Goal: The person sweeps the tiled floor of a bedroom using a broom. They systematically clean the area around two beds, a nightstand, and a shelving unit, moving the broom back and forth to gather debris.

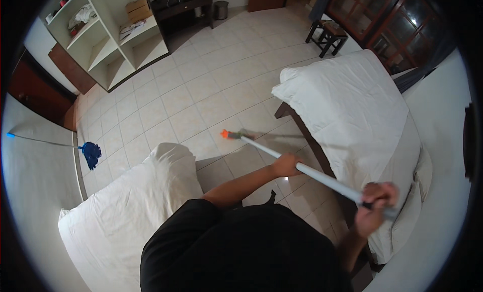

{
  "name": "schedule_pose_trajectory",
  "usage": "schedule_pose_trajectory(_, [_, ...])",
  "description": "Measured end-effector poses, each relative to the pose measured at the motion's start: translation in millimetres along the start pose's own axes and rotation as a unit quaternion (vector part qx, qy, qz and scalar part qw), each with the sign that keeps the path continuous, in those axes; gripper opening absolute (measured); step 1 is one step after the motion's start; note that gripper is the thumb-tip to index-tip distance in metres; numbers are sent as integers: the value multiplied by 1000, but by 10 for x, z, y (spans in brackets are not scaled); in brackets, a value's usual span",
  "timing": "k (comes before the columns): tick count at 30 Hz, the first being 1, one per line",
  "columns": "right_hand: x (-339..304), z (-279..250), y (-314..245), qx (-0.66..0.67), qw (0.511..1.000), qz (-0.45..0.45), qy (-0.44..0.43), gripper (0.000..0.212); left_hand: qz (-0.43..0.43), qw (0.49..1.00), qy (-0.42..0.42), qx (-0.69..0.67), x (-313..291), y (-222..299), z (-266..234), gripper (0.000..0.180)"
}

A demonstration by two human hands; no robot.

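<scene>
Currently the person is standing between two beds and holding a long white pole (322,175) in both hands, slanting it down toward the tiled floor (196,98). The left hand (287,164) is wrapping closed around the shaft about midway, and the right hand (376,205) is clenching shut around the upper end, near a dark grip section. The pole's lower end, with its orange tip (224,134), is hanging just over or touching the tiles in the aisle; contact cannot be told. Judging by its thin, straight tube, the pole is probably light and stiff, not bending under its own length; the smooth white surface may be a little slippery, so the dark grip looks like the surest place for the upper hand, with the other hand lower down for steering. White duvets are covering the bed on the right (352,108) and the bed on the left (136,201), both lying soft and rumpled close to the pole's path. A blue mop (90,153) is leaning by the left wall, well apart from the hands. White shelving (108,40) is standing at the far side of the room.
</scene>
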State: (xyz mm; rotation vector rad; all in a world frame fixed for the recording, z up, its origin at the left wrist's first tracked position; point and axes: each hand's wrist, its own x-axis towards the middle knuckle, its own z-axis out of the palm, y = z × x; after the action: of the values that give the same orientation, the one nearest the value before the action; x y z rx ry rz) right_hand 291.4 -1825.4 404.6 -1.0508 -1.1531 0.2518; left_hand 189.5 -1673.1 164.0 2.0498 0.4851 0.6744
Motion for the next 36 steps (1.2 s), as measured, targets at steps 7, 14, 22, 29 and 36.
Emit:
schedule_pose_trajectory(7, [473,651,103,267,900,176,-296,32,-81,997,18,-5,-994,246,-489,21])
schedule_pose_trajectory(14, [68,1347,379,259,876,132,-384,21,-194,967,132,102,-1268,-304,-832,24])
schedule_pose_trajectory(22, [-226,1462,697,80,895,-18,-438,15,-189,961,163,118,-705,-1224,-860,31])
schedule_pose_trajectory(29, [717,868,99,254,916,42,-307,30,-132,983,114,64,-390,83,-797,16])
schedule_pose_trajectory(36, [843,825,499,276,912,170,-251,26,-164,981,44,91,-493,176,-500,19])
